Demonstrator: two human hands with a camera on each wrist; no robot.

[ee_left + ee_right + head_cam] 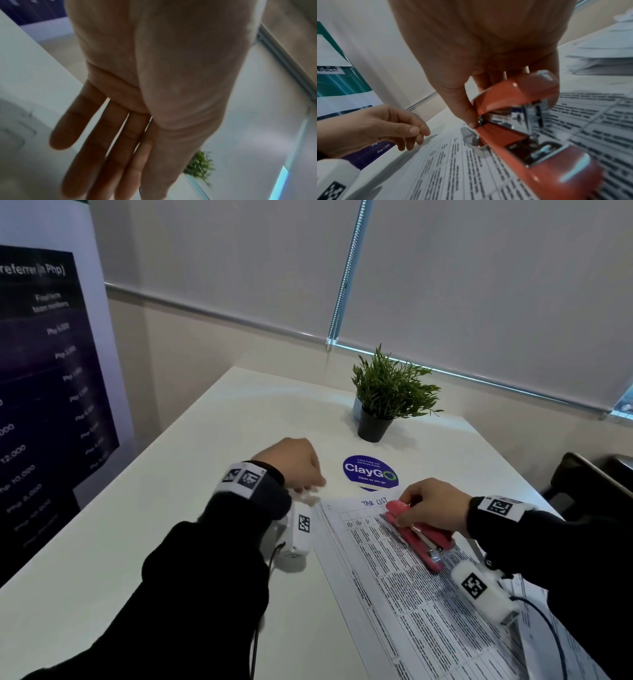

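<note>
your right grip [431, 505] clasps the stapler [419, 539], its top hinged up, over the top of the paper [394, 597]. your left grip [291, 462] hangs loosely curled and empty just left of the paper.

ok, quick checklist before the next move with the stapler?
1. Right hand grips the red stapler by its top: ok.
2. Stapler top lifted off the base, magazine exposed: ok.
3. Base resting on the printed sheet: ok.
4. Left hand apart from the stapler, near the sheet's top corner: ok.
5. Left hand holding anything: cannot tell; thumb lies against forefinger.
6. Staples in the magazine: cannot tell, blurred.
</note>
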